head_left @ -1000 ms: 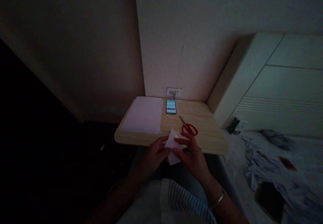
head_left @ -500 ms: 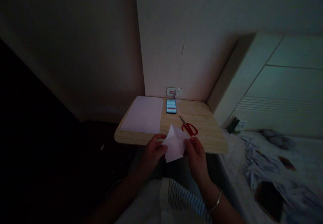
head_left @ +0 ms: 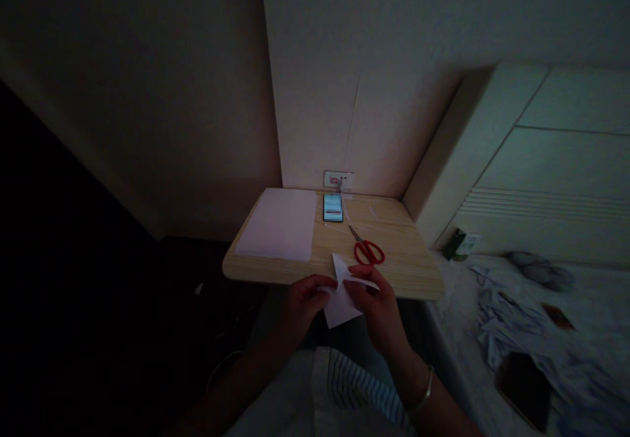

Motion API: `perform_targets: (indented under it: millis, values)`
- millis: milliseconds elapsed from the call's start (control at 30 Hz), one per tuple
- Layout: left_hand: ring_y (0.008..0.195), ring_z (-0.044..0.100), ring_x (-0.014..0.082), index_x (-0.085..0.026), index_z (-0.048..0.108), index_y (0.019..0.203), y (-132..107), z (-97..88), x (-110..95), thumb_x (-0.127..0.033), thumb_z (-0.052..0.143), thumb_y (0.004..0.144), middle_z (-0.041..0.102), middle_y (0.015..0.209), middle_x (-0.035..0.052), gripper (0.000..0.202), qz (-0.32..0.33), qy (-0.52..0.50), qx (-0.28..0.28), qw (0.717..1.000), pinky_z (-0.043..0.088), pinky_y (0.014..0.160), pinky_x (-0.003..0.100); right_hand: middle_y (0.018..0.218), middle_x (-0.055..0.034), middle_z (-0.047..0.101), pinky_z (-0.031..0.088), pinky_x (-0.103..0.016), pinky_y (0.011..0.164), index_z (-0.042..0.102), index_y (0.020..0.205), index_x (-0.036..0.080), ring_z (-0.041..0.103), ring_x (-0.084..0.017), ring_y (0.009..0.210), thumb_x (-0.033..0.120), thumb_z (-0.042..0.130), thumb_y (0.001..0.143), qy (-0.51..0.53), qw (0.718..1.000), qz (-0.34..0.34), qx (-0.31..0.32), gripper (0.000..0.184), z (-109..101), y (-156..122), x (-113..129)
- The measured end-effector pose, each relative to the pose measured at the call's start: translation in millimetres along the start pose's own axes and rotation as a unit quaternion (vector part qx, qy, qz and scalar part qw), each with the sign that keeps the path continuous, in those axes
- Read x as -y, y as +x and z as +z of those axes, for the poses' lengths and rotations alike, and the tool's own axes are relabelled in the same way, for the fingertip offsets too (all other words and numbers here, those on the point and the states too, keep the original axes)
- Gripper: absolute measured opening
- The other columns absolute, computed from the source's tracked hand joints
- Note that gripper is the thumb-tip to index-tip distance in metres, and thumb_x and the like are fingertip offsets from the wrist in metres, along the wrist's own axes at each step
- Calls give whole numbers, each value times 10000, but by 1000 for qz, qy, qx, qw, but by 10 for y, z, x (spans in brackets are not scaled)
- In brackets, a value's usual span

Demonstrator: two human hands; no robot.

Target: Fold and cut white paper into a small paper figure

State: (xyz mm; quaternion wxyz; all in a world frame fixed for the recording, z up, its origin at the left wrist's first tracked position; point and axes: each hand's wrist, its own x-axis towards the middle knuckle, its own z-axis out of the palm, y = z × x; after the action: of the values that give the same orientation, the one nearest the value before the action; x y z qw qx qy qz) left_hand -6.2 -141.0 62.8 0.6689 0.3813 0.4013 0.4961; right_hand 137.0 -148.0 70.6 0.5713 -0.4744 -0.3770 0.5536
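A small piece of white paper (head_left: pixel 343 310) is held in front of the table's near edge, its sides bent up and creased inward. My left hand (head_left: pixel 309 302) grips its left side, with fingers and thumb closed on the paper. On the other side my right hand (head_left: pixel 373 296) pinches it near the middle, and a flap sticks out past the fingers. Parts of the sheet are hidden behind my fingers. Just beyond my right hand lie scissors with red handles (head_left: pixel 369 252), blades pointing away from me.
A stack of white paper (head_left: pixel 278 224) covers the left of the wooden table (head_left: pixel 413 273). A lit phone (head_left: pixel 333 207) lies at the back below a wall socket (head_left: pixel 338 179). Thin paper strips are near it. On the bed at right are a dark tablet-like object (head_left: pixel 524 388) and paper scraps.
Both hands have drawn closer together, and the paper, flatter before, is now pinched inward at its sides. My right hand has shifted toward the sheet's middle.
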Motion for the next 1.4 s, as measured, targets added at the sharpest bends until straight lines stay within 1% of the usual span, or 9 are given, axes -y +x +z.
perform_targets:
  millis: [233, 367, 533, 733, 967, 1133, 1267, 1333, 1400]
  values:
    - [513, 472, 101, -155, 620, 595, -11, 11, -45, -356, 638, 684, 570, 546, -14, 221, 17, 37, -7, 999, 338, 508, 206, 628, 29, 595, 362, -207, 493, 618, 752, 175, 490, -103, 524, 178, 657, 597, -51, 998, -5, 33, 161, -36, 0, 120]
    - [526, 496, 93, -156, 590, 662, 20, 43, -92, -205, 701, 592, 584, 572, -36, 140, 0, 37, -5, 999, 342, 515, 190, 590, 29, 572, 339, -201, 467, 634, 781, 169, 459, -93, 495, 247, 677, 636, -107, 992, -7, 60, 170, -41, 3, 162]
    - [606, 571, 134, -151, 614, 754, 41, 42, -98, -119, 730, 498, 648, 681, -8, 284, -72, 5, 60, 996, 412, 586, 229, 548, 30, 554, 314, -196, 434, 627, 809, 159, 435, -86, 462, 330, 682, 671, -132, 987, 2, 96, 227, -60, 15, 135]
    - [484, 462, 80, -133, 588, 664, 37, 8, -98, -344, 727, 610, 554, 560, -31, 258, -90, -3, 43, 995, 321, 488, 197, 556, 32, 564, 331, -199, 447, 617, 827, 158, 458, -90, 470, 276, 656, 651, -129, 985, 16, 116, 215, -53, 29, 140]
    - [479, 425, 72, -140, 563, 639, 29, -14, -107, -378, 705, 647, 515, 537, -43, 277, -60, 28, 43, 997, 300, 477, 193, 536, 55, 533, 318, -194, 434, 593, 783, 175, 449, -86, 451, 212, 628, 616, -121, 988, 14, 98, 175, -24, -16, 149]
    - [489, 424, 79, -138, 565, 620, -10, 27, -148, -412, 715, 624, 522, 535, -35, 313, -54, 52, 43, 996, 307, 479, 197, 530, 57, 516, 310, -194, 414, 589, 810, 183, 428, -83, 431, 283, 648, 664, -115, 988, -2, 102, 186, -15, -38, 124]
    - [499, 440, 79, -153, 548, 669, 24, -1, -114, -398, 675, 678, 534, 564, -40, 276, -18, 20, -27, 999, 320, 485, 190, 747, 10, 596, 454, -233, 533, 552, 903, 214, 558, -125, 605, 301, 683, 692, -81, 992, -91, 28, 263, -33, -26, 156]
    - [521, 463, 83, -160, 546, 707, 52, -14, -97, -393, 648, 707, 546, 593, -39, 254, 7, 1, -66, 998, 337, 494, 186, 893, -22, 598, 496, -284, 657, 546, 907, 229, 592, -158, 771, 310, 653, 748, -108, 979, -174, -11, 208, -59, -28, 174]
    - [538, 481, 88, -162, 546, 727, 68, -10, -101, -397, 635, 716, 559, 617, -35, 252, 17, -6, -83, 996, 356, 499, 185, 998, -49, 583, 491, -350, 771, 574, 932, 239, 577, -197, 915, 308, 633, 778, -198, 950, -241, 1, 179, -83, -41, 182]
